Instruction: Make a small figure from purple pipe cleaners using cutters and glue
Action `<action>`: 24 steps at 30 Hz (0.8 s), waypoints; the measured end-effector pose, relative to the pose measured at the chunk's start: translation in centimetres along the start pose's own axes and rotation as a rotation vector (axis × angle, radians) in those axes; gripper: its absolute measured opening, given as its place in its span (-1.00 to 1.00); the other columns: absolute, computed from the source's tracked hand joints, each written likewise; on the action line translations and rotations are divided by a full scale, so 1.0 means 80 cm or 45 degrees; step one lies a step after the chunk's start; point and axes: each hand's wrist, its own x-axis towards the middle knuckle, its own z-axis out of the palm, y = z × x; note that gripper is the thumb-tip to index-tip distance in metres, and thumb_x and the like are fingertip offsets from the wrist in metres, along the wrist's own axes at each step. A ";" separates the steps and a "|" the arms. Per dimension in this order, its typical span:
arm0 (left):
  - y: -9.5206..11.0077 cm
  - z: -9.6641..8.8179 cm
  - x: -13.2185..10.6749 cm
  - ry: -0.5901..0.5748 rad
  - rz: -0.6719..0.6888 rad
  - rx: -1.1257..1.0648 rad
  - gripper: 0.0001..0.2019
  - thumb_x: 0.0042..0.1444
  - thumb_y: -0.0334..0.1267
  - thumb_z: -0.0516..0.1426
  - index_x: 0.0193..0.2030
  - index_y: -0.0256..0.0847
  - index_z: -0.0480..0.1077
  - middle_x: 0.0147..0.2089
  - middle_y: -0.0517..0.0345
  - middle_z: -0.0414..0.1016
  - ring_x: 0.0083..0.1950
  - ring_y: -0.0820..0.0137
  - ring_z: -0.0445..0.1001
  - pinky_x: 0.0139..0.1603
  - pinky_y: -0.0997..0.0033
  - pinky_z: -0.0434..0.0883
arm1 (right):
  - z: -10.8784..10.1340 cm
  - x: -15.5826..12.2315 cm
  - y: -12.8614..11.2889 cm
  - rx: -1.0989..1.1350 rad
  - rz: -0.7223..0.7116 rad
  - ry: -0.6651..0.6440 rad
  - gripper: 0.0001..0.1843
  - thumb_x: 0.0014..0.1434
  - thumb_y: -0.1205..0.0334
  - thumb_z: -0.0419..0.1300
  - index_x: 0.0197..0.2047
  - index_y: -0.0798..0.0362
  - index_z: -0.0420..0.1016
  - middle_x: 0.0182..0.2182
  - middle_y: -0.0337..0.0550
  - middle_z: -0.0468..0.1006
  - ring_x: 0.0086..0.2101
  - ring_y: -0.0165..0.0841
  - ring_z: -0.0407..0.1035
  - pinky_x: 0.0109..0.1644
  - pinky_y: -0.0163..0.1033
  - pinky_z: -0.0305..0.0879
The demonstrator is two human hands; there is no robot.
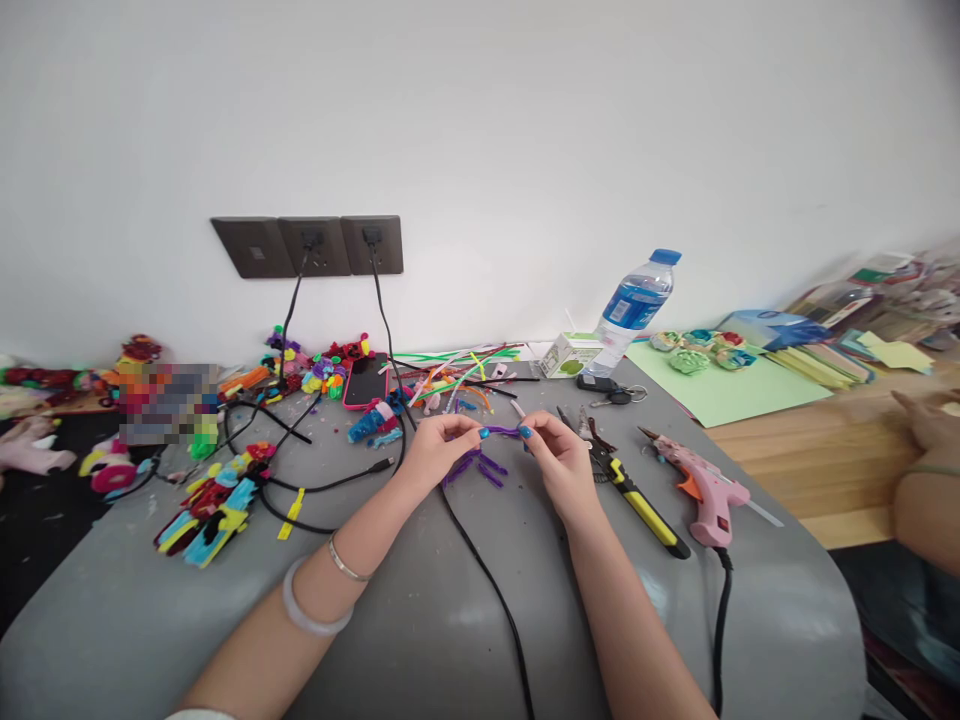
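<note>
Between my two hands a purple pipe cleaner (502, 431) is stretched sideways above the grey table (420, 620). My left hand (446, 447) pinches its left end, and my right hand (556, 455) pinches its right end. Several short purple pipe cleaner pieces (489, 470) lie on the table just below the fingers. To the right of my right hand are yellow-and-black pliers (637, 495) and a pink glue gun (709, 490). Loose coloured pipe cleaners (450, 375) lie in a heap behind my hands.
A black cable (480, 560) runs under my left hand. A phone (366, 382), pipe cleaner figures (214, 505), a leaning water bottle (634, 305), a small box (570, 354) and keys (611, 390) stand or lie around. Another person's arm (930, 500) is at the right edge.
</note>
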 end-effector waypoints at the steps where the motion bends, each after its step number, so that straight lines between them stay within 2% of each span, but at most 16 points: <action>1: 0.000 0.000 0.000 -0.002 -0.002 -0.006 -0.72 -0.08 -0.08 0.30 -0.40 -0.30 0.55 -0.49 0.13 0.51 -0.44 0.46 0.38 -0.36 0.47 0.30 | 0.000 0.000 0.000 -0.001 0.003 0.004 -0.64 0.15 -0.14 0.23 -0.36 0.00 0.41 -0.45 -0.22 0.35 -0.46 -0.38 0.16 -0.38 -0.27 0.14; 11: 0.008 0.003 -0.003 -0.012 -0.054 -0.062 -0.68 -0.09 -0.02 0.30 -0.42 -0.29 0.52 -0.51 0.16 0.46 -0.47 0.49 0.32 -0.42 0.49 0.24 | -0.001 -0.001 0.000 0.022 0.019 0.003 -0.66 0.16 -0.11 0.24 -0.37 0.00 0.41 -0.45 -0.23 0.34 -0.47 -0.39 0.15 -0.40 -0.28 0.13; 16: 0.004 0.003 0.000 0.033 -0.040 -0.102 -0.64 -0.10 0.04 0.30 -0.44 -0.29 0.49 -0.52 0.17 0.44 -0.49 0.51 0.29 -0.45 0.49 0.21 | 0.000 -0.001 0.000 0.011 0.010 -0.017 -0.66 0.16 -0.12 0.23 -0.37 0.00 0.41 -0.45 -0.23 0.34 -0.47 -0.39 0.15 -0.39 -0.28 0.13; 24: 0.002 0.002 0.001 0.104 -0.058 -0.151 -0.64 -0.12 0.02 0.32 -0.38 -0.28 0.51 -0.53 0.20 0.44 -0.48 0.48 0.34 -0.43 0.48 0.26 | 0.000 -0.002 -0.001 0.003 0.022 -0.079 -0.66 0.17 -0.11 0.23 -0.36 0.01 0.43 -0.45 -0.22 0.34 -0.46 -0.39 0.15 -0.39 -0.28 0.12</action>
